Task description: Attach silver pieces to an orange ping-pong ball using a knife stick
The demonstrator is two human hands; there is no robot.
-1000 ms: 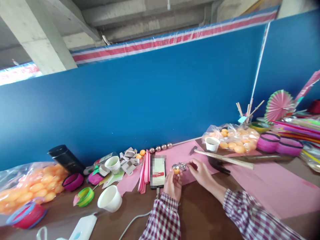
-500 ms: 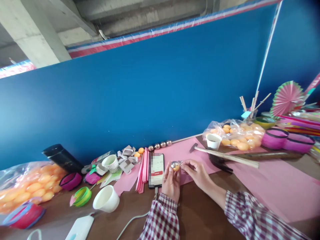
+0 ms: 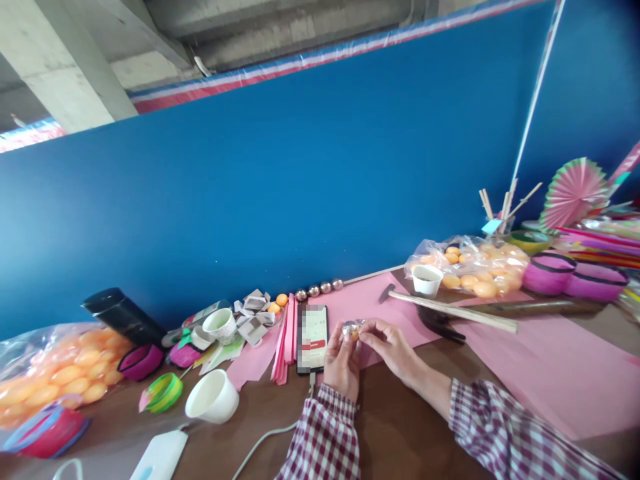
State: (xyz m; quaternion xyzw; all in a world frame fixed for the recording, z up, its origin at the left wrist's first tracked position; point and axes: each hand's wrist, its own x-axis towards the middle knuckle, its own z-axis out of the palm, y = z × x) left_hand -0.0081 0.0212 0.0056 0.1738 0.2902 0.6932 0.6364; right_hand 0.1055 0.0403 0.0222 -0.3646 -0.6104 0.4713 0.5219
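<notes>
My left hand holds a small orange ball partly covered in shiny silver foil, its fingertips closed around the underside. From the other side, my right hand pinches the foil's right edge between thumb and forefinger. Orange shows at the front of the ball, while the fingers hide the rest. Just left of my left hand lies a phone with its screen lit. Beyond it, against the blue partition, several silver foil-covered balls stand in a row, with bare orange balls to their left.
Pink paper covers part of the brown table. A hammer lies to the right, near a bag of orange balls. At left are a white cup, a black bottle and another ball bag. A cable runs from the phone.
My right fingers have moved slightly left, closer to the ball, bringing the foil's right edge in over it. Less orange shows now. My left hand stays almost in place.
</notes>
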